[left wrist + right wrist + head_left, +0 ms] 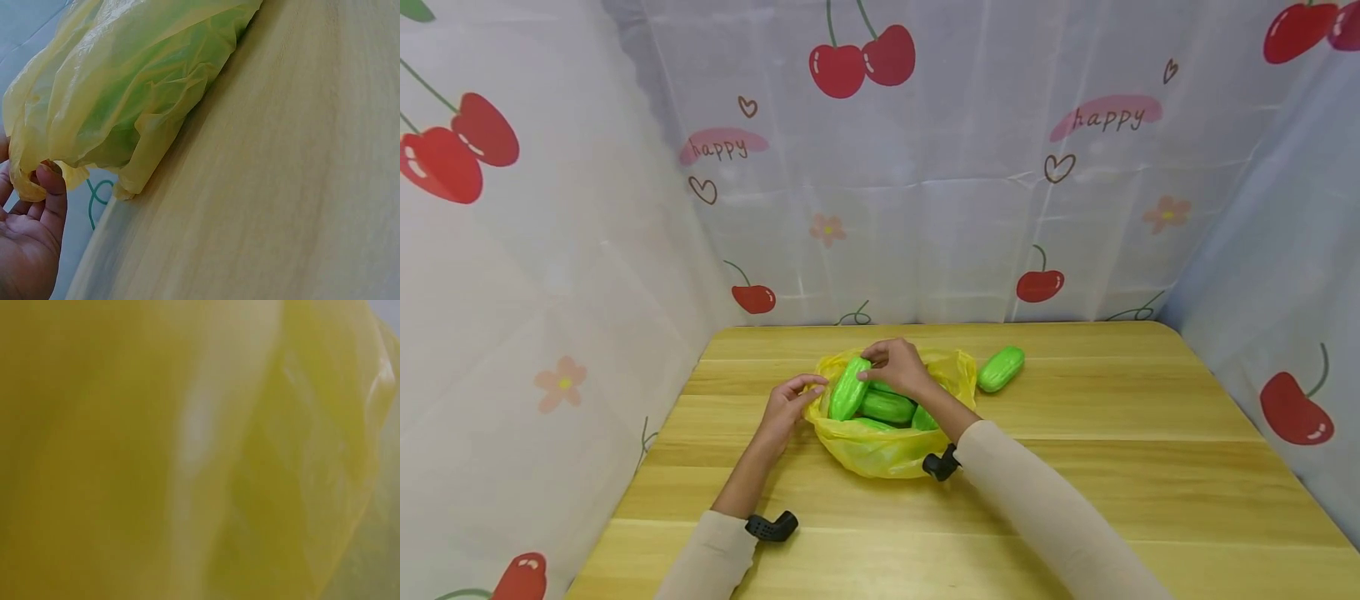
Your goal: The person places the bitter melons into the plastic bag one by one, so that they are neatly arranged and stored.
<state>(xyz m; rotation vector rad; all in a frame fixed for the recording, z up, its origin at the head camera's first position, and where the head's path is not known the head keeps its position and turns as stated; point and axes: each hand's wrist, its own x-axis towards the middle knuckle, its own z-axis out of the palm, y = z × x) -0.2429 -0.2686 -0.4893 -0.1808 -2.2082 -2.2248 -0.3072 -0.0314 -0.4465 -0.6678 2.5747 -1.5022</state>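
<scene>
A thin yellow plastic bag (pixel 880 457) sits with its mouth spread wide, several shiny bright green oblong packets (pixel 887 407) inside. My left hand (pixel 784 407) pinches the bag's left rim; the left wrist view shows thumb and fingers (pixel 55 194) at the crumpled edge. Reaching over the opening, my right hand (pixel 898 367) grips the upper end of one green oblong packet (pixel 847 392), which stands tilted against the bag's left inner side. In the right wrist view, blurred yellow plastic (pixel 206 456) fills nearly everything and hides that hand.
Another green oblong packet (pixel 1002 369) lies on the wooden table (pixel 1097 492), right of the bag. Cherry-printed curtains (pixel 925 208) hang behind the table and on both sides. A black wrist camera (pixel 772 527) sits at each sleeve cuff.
</scene>
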